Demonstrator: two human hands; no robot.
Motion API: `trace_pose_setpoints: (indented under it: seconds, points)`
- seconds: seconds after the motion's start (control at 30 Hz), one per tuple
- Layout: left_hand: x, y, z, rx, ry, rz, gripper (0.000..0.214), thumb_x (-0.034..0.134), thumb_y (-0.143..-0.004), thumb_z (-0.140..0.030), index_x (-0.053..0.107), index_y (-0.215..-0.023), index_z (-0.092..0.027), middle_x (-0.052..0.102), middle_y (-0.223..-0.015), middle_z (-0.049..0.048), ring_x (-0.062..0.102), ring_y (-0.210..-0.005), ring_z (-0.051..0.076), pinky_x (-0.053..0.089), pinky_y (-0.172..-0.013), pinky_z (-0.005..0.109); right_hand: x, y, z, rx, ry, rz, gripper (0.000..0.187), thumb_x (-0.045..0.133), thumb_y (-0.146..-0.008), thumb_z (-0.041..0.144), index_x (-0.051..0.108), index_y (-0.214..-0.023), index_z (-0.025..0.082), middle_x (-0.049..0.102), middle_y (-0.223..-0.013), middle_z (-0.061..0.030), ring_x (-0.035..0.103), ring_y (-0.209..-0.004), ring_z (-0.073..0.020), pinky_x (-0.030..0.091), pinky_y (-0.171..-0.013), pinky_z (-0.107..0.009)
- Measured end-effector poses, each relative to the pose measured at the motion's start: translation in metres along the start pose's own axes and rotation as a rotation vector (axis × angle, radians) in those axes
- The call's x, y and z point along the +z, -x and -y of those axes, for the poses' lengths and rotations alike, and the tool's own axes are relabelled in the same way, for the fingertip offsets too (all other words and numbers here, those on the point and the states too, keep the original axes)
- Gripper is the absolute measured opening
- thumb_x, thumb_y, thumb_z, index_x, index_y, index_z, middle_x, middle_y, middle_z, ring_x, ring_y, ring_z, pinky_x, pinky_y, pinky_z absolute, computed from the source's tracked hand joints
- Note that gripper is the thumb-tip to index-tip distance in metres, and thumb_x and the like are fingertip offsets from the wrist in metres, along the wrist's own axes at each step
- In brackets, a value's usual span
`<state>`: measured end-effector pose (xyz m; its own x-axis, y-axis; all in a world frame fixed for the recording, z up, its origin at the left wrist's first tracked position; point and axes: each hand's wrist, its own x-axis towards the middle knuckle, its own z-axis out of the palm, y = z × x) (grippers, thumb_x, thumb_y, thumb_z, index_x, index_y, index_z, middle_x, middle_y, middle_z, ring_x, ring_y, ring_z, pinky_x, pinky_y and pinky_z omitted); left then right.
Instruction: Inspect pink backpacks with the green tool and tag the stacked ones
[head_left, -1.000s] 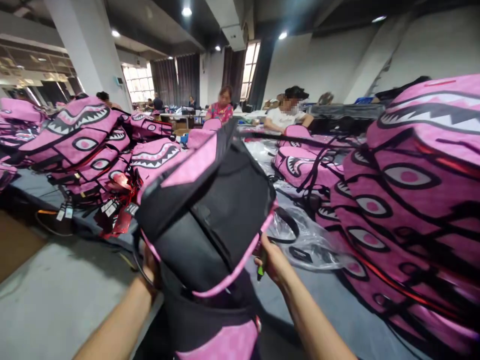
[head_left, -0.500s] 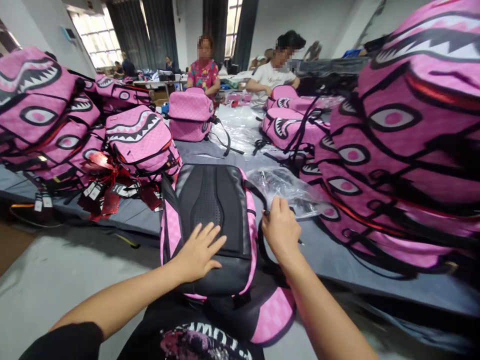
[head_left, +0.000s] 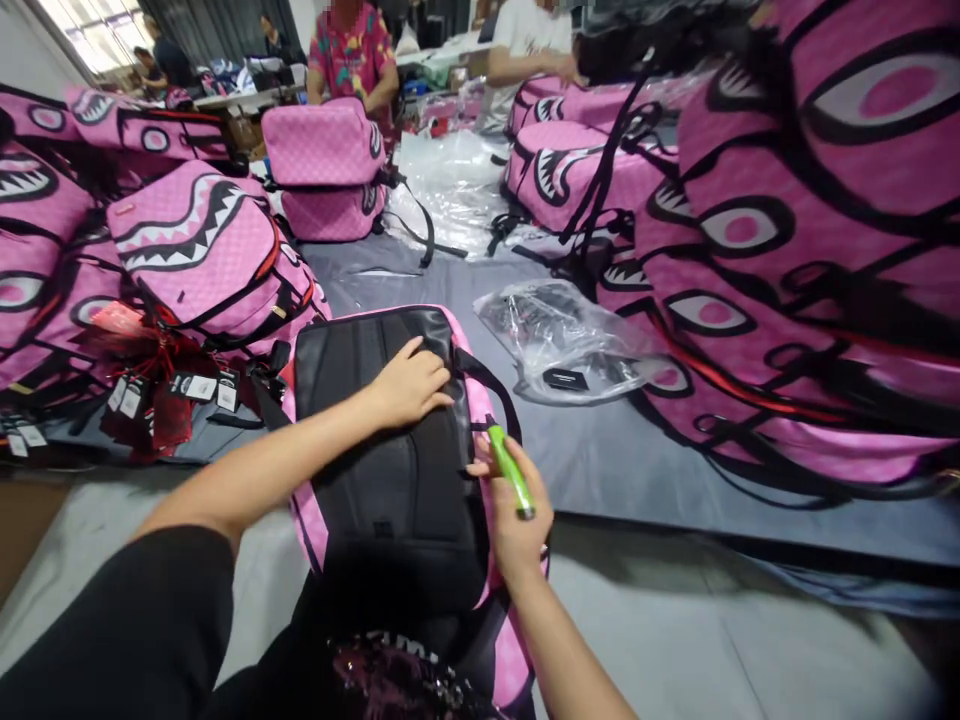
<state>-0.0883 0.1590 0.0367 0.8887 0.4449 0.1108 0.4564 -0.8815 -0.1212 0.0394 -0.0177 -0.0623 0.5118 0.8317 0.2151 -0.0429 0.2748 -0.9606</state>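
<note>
A pink backpack with a black padded back panel (head_left: 352, 350) lies front-down before me, its lower end against my body. My left hand (head_left: 409, 388) rests on the upper right of that panel, fingers spread and slightly bent. At the bag's right side, my right hand (head_left: 517, 510) is closed around a slim bright green tool (head_left: 511, 470). The tool has a dark tip pointing at the pink side; its exact kind is unclear. Beside it a black strap (head_left: 499, 390) loops out from the bag.
Pink shark-mouth backpacks are piled at left (head_left: 202, 240) and high at right (head_left: 735, 230). Red tags with white labels (head_left: 172, 385) lie at left. A clear plastic bag (head_left: 570, 340) holding dark items lies on the grey table (head_left: 592, 450). Two people stand across from me.
My view has tilted down. My left hand has moved up the back panel. My right hand has left the strap and moved down to the bag's side, where the green tool now shows.
</note>
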Motion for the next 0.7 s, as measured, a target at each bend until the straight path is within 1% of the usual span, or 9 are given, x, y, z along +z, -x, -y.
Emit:
trace_pose_setpoints:
  seconds: [0.03,0.1,0.2,0.27,0.4,0.47,0.53,0.6,0.7]
  points:
    - [-0.003,-0.018,0.009,0.042,-0.031,0.078,0.055,0.038,-0.095,-0.056,0.068,-0.106,-0.012,0.069,-0.107,0.0154,0.061,-0.106,0.029,0.038,-0.1,0.047,-0.001,0.005,-0.006,-0.085,0.129,0.047,0.043,0.059,-0.092,0.037,0.051,-0.132,0.024,0.068,-0.12,-0.0116,0.072,-0.089,-0.0222,0.059,-0.086,-0.043]
    - [-0.007,-0.037,0.012,0.114,-0.066,0.227,0.055,0.042,-0.092,-0.06,0.07,-0.096,-0.013,0.071,-0.092,0.0138,0.064,-0.09,0.027,0.043,-0.085,0.042,-0.004,0.012,-0.021,-0.282,0.36,0.126,0.045,0.061,-0.089,0.023,0.05,-0.133,0.027,0.069,-0.119,-0.0107,0.072,-0.092,-0.0229,0.059,-0.086,-0.043]
    - [-0.017,-0.032,0.004,0.223,-0.045,0.322,0.048,0.048,-0.091,-0.058,0.071,-0.09,-0.016,0.072,-0.083,0.0092,0.065,-0.08,0.023,0.04,-0.073,0.035,-0.012,0.014,-0.044,-0.571,0.517,0.156,0.048,0.063,-0.085,0.013,0.049,-0.129,0.029,0.072,-0.11,-0.0092,0.072,-0.095,-0.0243,0.061,-0.078,-0.042]
    - [-0.027,-0.024,0.011,0.263,-0.04,0.297,0.048,0.047,-0.091,-0.06,0.071,-0.086,-0.018,0.071,-0.082,0.0072,0.063,-0.078,0.021,0.039,-0.075,0.035,-0.016,0.013,-0.055,-0.666,0.539,0.169,0.046,0.065,-0.084,0.012,0.051,-0.123,0.029,0.073,-0.107,-0.0084,0.072,-0.095,-0.0244,0.062,-0.075,-0.041]
    - [-0.039,-0.018,0.053,0.119,-0.17,0.188,0.057,0.042,-0.09,-0.066,0.071,-0.08,-0.018,0.07,-0.08,0.0078,0.061,-0.086,0.024,0.039,-0.093,0.044,-0.016,0.011,-0.06,-0.59,0.576,0.193,0.031,0.064,-0.087,0.019,0.052,-0.115,0.026,0.072,-0.108,-0.0096,0.072,-0.091,-0.0219,0.064,-0.075,-0.04]
    - [-0.038,-0.014,0.062,0.103,-0.173,0.137,0.058,0.044,-0.087,-0.069,0.071,-0.08,-0.019,0.069,-0.078,0.0067,0.059,-0.09,0.025,0.033,-0.103,0.053,-0.014,0.011,-0.052,-0.546,0.557,0.175,0.027,0.064,-0.088,0.02,0.054,-0.113,0.024,0.073,-0.101,-0.008,0.073,-0.086,-0.0206,0.064,-0.071,-0.038]
    - [-0.033,-0.006,0.054,0.162,-0.11,0.094,0.056,0.05,-0.083,-0.07,0.071,-0.082,-0.018,0.067,-0.076,0.0056,0.058,-0.086,0.024,0.029,-0.107,0.058,-0.013,0.01,-0.037,-0.48,0.541,0.108,0.026,0.067,-0.086,0.022,0.057,-0.11,0.023,0.072,-0.091,-0.0059,0.072,-0.079,-0.0202,0.063,-0.067,-0.035]
    - [-0.024,0.004,0.034,0.209,-0.034,0.048,0.052,0.057,-0.081,-0.067,0.07,-0.083,-0.017,0.065,-0.075,0.005,0.056,-0.081,0.022,0.033,-0.105,0.056,-0.012,0.006,-0.019,-0.37,0.521,0.007,0.026,0.071,-0.083,0.026,0.061,-0.106,0.021,0.071,-0.084,-0.0045,0.071,-0.07,-0.0191,0.06,-0.06,-0.032]
    - [-0.01,0.016,0.007,0.19,0.037,-0.039,0.035,0.065,-0.082,-0.053,0.068,-0.081,-0.018,0.063,-0.076,0.0029,0.055,-0.081,0.02,0.036,-0.105,0.051,-0.006,-0.011,0.008,-0.196,0.323,-0.067,0.016,0.067,-0.087,0.027,0.063,-0.101,0.02,0.067,-0.071,-0.0002,0.063,-0.051,-0.0142,0.052,-0.047,-0.027]
